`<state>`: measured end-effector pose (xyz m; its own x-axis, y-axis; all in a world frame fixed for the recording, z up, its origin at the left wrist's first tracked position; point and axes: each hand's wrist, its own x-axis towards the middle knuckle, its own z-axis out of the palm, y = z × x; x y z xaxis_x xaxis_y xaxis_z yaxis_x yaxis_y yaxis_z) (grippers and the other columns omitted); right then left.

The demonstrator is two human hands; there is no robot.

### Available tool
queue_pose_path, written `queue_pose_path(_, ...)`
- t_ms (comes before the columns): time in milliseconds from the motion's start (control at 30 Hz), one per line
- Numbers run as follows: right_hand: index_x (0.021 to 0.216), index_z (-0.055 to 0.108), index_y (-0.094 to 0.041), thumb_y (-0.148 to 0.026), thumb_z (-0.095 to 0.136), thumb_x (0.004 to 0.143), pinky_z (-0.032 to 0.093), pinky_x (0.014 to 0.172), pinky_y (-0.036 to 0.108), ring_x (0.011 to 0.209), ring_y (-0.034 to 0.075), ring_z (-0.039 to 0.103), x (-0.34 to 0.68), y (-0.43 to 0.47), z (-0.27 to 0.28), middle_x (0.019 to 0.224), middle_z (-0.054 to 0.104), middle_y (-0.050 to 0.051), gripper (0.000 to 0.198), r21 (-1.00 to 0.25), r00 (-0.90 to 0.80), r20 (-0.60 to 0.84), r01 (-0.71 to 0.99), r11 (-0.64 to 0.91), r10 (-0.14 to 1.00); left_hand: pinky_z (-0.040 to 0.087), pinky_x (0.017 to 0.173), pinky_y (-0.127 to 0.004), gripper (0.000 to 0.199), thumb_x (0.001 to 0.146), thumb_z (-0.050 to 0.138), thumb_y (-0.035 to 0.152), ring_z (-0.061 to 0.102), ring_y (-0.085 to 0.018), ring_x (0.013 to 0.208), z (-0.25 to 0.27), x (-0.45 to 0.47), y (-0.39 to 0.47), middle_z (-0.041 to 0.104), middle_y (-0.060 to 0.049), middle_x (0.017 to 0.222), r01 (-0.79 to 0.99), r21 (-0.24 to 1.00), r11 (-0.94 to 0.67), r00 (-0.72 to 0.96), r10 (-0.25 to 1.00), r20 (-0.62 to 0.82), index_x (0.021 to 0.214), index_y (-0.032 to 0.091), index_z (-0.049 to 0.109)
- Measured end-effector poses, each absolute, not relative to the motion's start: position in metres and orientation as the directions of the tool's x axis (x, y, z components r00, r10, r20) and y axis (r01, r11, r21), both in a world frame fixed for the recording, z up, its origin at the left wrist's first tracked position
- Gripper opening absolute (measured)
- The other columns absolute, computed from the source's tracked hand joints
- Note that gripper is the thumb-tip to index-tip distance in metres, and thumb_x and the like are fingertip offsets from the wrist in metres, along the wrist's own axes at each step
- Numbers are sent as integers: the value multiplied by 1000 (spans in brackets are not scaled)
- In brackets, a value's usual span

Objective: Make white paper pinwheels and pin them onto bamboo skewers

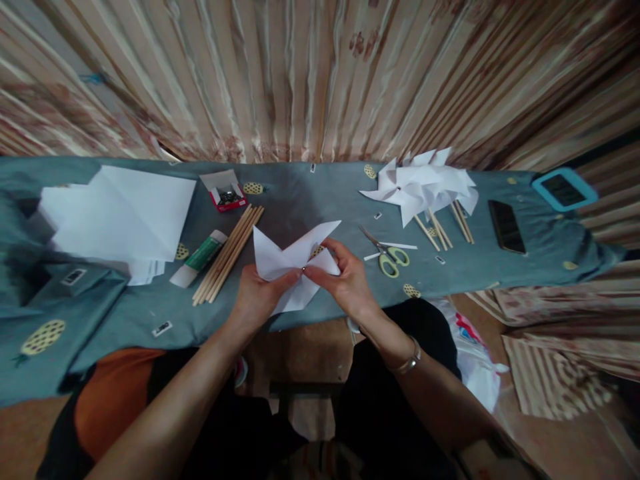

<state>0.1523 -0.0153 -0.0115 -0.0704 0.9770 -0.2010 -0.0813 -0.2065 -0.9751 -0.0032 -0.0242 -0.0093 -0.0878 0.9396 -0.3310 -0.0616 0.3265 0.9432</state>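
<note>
A white paper pinwheel (287, 259) is held over the table's front edge between both my hands. My left hand (260, 290) grips its left side, thumb near the centre. From the right, my right hand (345, 273) pinches it, its thumb tip at a small dark pin (303, 269) in the middle. Fingers behind the paper are partly hidden. Just left lie several wooden sticks (227, 257) and a green and white box (199, 259). Behind them an open red and white box (225, 191) holds small dark metal pieces. Scissors (387, 255) with green handles rest to the right.
White paper sheets (125, 213) are stacked at the left on the teal tablecloth (320, 193). Finished pinwheels (425, 187) on sticks lie in a pile at the right, beside a dark phone (507, 227) and a blue-framed device (565, 189). A curtain (310, 80) hangs behind the table.
</note>
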Motion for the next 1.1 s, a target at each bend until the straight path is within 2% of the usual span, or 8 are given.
queue_pose_path(200,111,57,-24,-32,80,61,56,71,33,77,18,67,152,-14,-10,92,73,0,56,-978,-65,-183,-92,-189,981,57,65,-34,39,52,85,41,70,-24,69,-10,-3,-24,76,-7,77,-72,938,338,-110,932,-345,77,14,73)
queue_pose_path(400,107,59,-24,-32,80,60,56,76,34,81,19,68,153,-14,-11,94,73,0,53,-982,-55,-165,-85,-169,985,58,68,-35,38,53,84,42,71,-26,72,-11,-4,-24,76,-7,77,-40,945,325,-112,938,-327,77,15,73)
queue_pose_path(567,106,59,-24,-34,79,61,55,71,33,78,19,67,155,-14,-12,91,72,0,50,-985,-62,-167,-39,-170,984,58,68,-35,40,52,85,43,71,-27,73,-11,-3,-24,77,-8,80,-48,945,324,-96,940,-327,78,15,74)
queue_pose_path(700,104,60,-23,-33,81,58,55,74,33,81,19,66,156,-13,-9,94,72,1,52,-985,-69,-149,-84,-154,987,58,69,-35,38,51,85,41,71,-25,70,-7,-1,-23,77,-8,78,-87,945,315,-86,943,-322,75,14,74)
queue_pose_path(1100,93,62,-23,-33,82,58,53,70,31,72,17,62,160,-13,-9,81,69,-2,42,-979,-107,-187,-56,-194,977,57,66,-33,31,52,83,38,70,-24,66,-3,3,-27,76,-7,72,-82,941,327,-85,939,-334,70,15,73)
